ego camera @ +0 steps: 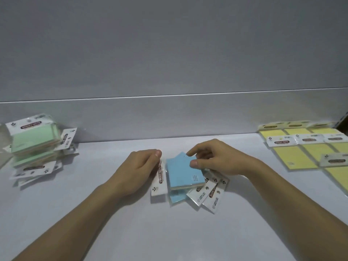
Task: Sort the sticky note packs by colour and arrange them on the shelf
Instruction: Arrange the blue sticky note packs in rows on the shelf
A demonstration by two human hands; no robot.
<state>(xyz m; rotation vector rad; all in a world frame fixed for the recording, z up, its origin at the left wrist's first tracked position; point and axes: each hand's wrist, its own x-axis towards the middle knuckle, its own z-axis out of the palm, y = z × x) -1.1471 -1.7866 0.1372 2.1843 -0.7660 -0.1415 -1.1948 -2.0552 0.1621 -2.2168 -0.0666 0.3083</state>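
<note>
A small heap of blue sticky note packs [181, 174] is seen at the middle of the white shelf [131, 232], header cards fanned out toward the lower right. The topmost blue pack is pinched at its far corner by the right hand [218, 159], thumb and forefinger closed on it. The white header card at the heap's left edge is touched by the left hand [140, 166]; whether it is gripped cannot be told. Green packs [34, 142] are piled far left, yellow packs [301, 147] laid in rows far right.
</note>
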